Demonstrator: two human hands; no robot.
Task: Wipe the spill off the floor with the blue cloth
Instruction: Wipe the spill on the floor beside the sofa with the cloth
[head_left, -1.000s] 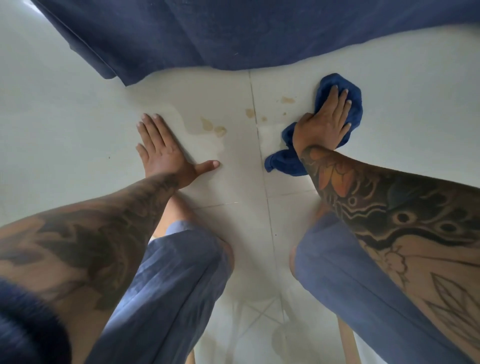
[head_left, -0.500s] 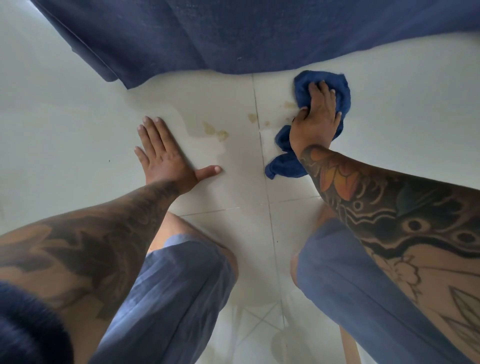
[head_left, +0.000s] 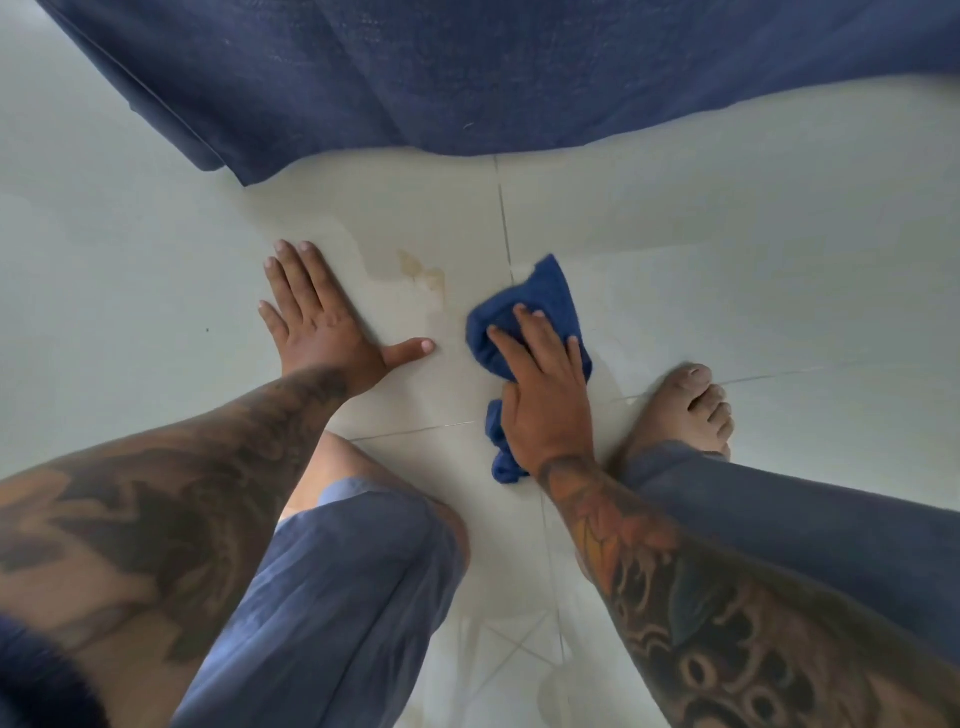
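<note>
A: where's the cloth (head_left: 540, 301) at?
B: bunched up, dark blue, flat on the pale floor (head_left: 727, 260). Spill (head_left: 423, 270) is a few yellowish blotches just left of it.

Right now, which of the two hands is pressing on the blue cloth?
The right hand; it presses the crumpled blue cloth onto the floor tiles. The left hand lies flat and empty beside it.

Blue cloth (head_left: 540, 304), pale tiled floor (head_left: 727, 249), yellowish spill (head_left: 423, 270), navy drape (head_left: 467, 73).
</note>
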